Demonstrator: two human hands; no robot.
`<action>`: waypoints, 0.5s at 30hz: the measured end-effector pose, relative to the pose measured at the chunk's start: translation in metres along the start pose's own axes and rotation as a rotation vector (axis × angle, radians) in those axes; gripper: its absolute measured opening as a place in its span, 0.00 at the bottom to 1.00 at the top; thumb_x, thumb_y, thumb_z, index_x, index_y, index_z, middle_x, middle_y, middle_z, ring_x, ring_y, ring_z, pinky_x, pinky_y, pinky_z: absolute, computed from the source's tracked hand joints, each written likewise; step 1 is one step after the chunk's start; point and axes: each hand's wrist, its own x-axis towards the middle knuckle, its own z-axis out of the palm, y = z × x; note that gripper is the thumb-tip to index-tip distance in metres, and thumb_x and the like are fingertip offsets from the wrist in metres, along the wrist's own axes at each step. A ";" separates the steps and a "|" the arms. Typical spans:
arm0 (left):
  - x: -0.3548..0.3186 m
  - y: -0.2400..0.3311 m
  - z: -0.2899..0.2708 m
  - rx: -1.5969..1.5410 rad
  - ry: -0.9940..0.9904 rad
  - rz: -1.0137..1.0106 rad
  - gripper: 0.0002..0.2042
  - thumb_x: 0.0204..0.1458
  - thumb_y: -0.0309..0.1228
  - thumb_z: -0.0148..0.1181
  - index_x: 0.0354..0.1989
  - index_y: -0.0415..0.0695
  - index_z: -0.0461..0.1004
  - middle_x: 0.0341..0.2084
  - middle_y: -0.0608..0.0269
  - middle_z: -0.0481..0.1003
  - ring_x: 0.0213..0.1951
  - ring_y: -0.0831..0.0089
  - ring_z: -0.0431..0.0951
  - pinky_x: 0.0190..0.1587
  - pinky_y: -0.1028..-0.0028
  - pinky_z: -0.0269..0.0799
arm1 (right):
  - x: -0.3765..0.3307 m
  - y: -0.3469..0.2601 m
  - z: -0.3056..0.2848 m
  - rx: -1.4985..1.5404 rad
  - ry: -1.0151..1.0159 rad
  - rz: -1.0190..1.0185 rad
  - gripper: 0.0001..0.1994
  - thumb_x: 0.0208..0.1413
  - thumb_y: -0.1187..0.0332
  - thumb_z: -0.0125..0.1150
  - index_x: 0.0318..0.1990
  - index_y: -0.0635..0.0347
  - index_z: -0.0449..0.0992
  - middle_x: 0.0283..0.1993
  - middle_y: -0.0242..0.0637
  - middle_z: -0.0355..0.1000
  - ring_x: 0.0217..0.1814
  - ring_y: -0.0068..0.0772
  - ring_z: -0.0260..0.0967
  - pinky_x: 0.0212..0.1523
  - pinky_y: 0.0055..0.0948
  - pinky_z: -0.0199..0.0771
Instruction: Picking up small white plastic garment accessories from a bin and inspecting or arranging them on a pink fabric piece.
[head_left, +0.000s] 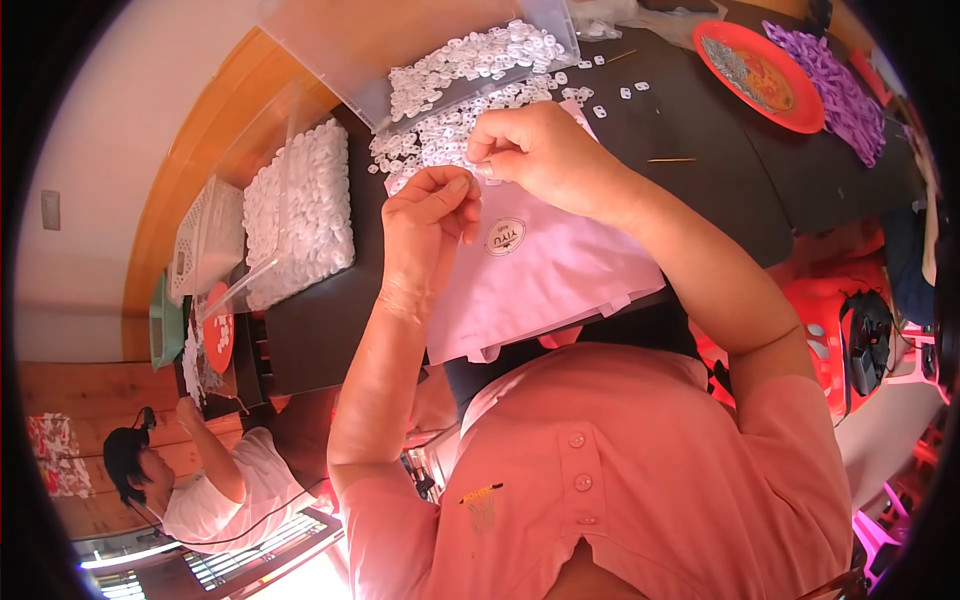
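Over a pink cloth (560,260) with a round printed mark, my two hands are close together. My left hand (432,205) is closed, thumb and fingertips pinched; whatever it holds is too small to make out. Just above and to its right, my right hand (530,150) also pinches with thumb and forefinger, its fingertips over the white pieces. What lies between those fingers cannot be told. Many small white pieces with holes (440,135) lie heaped beyond my hands, in front of a tipped clear plastic bin (345,50) holding more of them.
Left on the dark table (320,340) lies a clear box of white oval pieces (305,215), near a white basket (210,240). At far right are an orange-red plate (808,112) of metallic bits and a purple bundle (845,100). A co-worker (235,490) sits at lower left.
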 end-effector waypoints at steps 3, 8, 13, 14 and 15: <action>-0.001 -0.001 0.001 -0.063 -0.026 0.000 0.05 0.57 0.22 0.53 0.39 0.34 0.70 0.29 0.56 0.74 0.26 0.72 0.73 0.25 0.74 0.68 | 0.001 0.004 0.003 0.014 -0.008 0.035 0.03 0.51 0.76 0.59 0.33 0.67 0.74 0.26 0.33 0.73 0.30 0.21 0.69 0.34 0.24 0.70; -0.001 -0.003 0.001 -0.114 -0.012 0.016 0.07 0.56 0.21 0.54 0.42 0.35 0.68 0.29 0.55 0.74 0.27 0.70 0.75 0.25 0.73 0.71 | 0.002 0.004 0.003 -0.011 -0.062 0.022 0.04 0.51 0.76 0.60 0.33 0.68 0.74 0.28 0.34 0.73 0.33 0.22 0.70 0.36 0.24 0.71; -0.001 -0.004 0.004 -0.111 0.032 0.027 0.07 0.54 0.18 0.55 0.41 0.35 0.68 0.29 0.54 0.75 0.25 0.70 0.76 0.22 0.74 0.71 | 0.002 0.011 0.009 0.038 -0.040 -0.024 0.06 0.45 0.72 0.62 0.31 0.64 0.76 0.26 0.43 0.75 0.30 0.39 0.74 0.33 0.34 0.71; -0.001 -0.005 0.003 -0.116 0.035 0.028 0.07 0.54 0.18 0.55 0.41 0.35 0.68 0.29 0.54 0.75 0.25 0.70 0.76 0.22 0.74 0.71 | 0.002 0.009 0.008 0.000 -0.078 -0.011 0.05 0.48 0.74 0.61 0.31 0.66 0.74 0.26 0.39 0.73 0.30 0.31 0.71 0.33 0.30 0.69; -0.001 -0.006 0.002 -0.123 0.034 0.044 0.07 0.54 0.18 0.55 0.41 0.35 0.68 0.29 0.54 0.75 0.25 0.70 0.76 0.22 0.74 0.71 | 0.002 0.008 0.008 -0.038 -0.116 0.002 0.04 0.50 0.76 0.61 0.31 0.68 0.72 0.26 0.35 0.71 0.30 0.22 0.68 0.34 0.25 0.68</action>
